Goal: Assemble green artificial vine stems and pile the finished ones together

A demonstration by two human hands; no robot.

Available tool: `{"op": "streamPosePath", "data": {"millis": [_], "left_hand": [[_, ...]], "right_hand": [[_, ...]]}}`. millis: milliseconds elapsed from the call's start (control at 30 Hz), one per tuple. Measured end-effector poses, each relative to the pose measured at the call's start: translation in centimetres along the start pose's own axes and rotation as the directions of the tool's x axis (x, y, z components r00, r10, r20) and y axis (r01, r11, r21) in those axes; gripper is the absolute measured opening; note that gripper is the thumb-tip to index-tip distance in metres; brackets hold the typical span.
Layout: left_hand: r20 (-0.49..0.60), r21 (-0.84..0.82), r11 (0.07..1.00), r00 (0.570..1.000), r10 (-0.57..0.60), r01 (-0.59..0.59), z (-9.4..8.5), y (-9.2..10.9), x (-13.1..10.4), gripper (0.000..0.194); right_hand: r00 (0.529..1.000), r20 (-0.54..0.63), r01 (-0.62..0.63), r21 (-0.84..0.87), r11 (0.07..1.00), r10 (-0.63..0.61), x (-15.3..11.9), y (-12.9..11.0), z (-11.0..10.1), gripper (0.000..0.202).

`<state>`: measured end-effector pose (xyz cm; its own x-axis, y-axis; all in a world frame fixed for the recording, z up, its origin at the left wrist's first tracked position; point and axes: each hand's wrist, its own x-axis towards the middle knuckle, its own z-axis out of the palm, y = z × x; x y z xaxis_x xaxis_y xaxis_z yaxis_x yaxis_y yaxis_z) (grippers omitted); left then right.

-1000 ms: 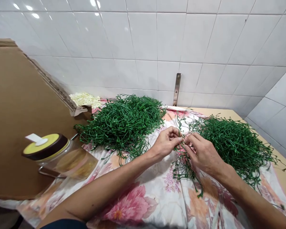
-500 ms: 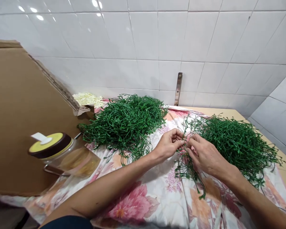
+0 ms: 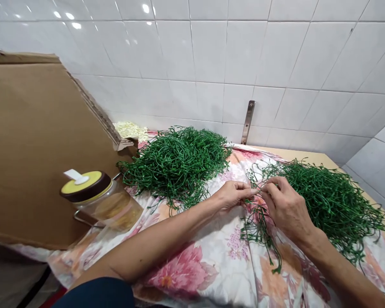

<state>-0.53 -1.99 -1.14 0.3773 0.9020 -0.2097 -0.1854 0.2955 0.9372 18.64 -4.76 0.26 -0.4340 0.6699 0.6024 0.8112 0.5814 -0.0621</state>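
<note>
My left hand (image 3: 231, 195) and my right hand (image 3: 285, 207) meet fingertip to fingertip above the flowered cloth. Both are closed in a pinch on thin green plastic-looking stems with small budded tips. The exact spot of the grip is partly hidden by my fingers. Below them a small loose bunch of green stems (image 3: 259, 233) lies on the cloth. To the right of my right hand spreads a large heap of green stems (image 3: 332, 205). Another tangled heap (image 3: 179, 162) lies to the left, beyond my left forearm.
A glass jar (image 3: 115, 209) with a yellow and brown lid stands tilted in view at the left, before a big cardboard box (image 3: 45, 149). Small cream pieces (image 3: 131, 130) lie behind. A tiled wall (image 3: 208, 47) with a metal bracket (image 3: 248, 122) borders the floral cloth (image 3: 224, 265).
The view has shifted slightly, so everything sits further right. My right hand has turned a little and its fingers are more raised; both hands stay together at the stems.
</note>
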Motion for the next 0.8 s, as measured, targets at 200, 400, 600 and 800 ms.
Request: {"op": "streamPosePath", "data": {"millis": [200,400,600,800], "left_hand": [[-0.016,0.037,0.994,0.995,0.102,-0.102,-0.11,0.21,-0.06,0.048],[-0.026,0.132,0.962,0.97,0.243,-0.237,-0.09,-0.6,0.39,0.048],[-0.032,0.18,0.956,0.97,0.24,-0.23,0.08,-0.47,0.11,0.046],[-0.09,0.214,0.938,0.95,0.298,-0.274,0.01,-0.33,0.08,0.044]], "right_hand": [[0.995,0.093,-0.026,-0.054,0.998,0.031,-0.01,-0.31,0.07,0.019],[0.963,0.267,-0.029,-0.02,0.999,0.034,0.09,-0.48,-0.09,0.015],[0.97,0.238,-0.065,0.051,0.997,0.051,0.24,0.02,-0.2,0.018],[0.958,0.286,-0.056,0.15,0.987,0.011,0.19,0.04,-0.27,0.016]]}}
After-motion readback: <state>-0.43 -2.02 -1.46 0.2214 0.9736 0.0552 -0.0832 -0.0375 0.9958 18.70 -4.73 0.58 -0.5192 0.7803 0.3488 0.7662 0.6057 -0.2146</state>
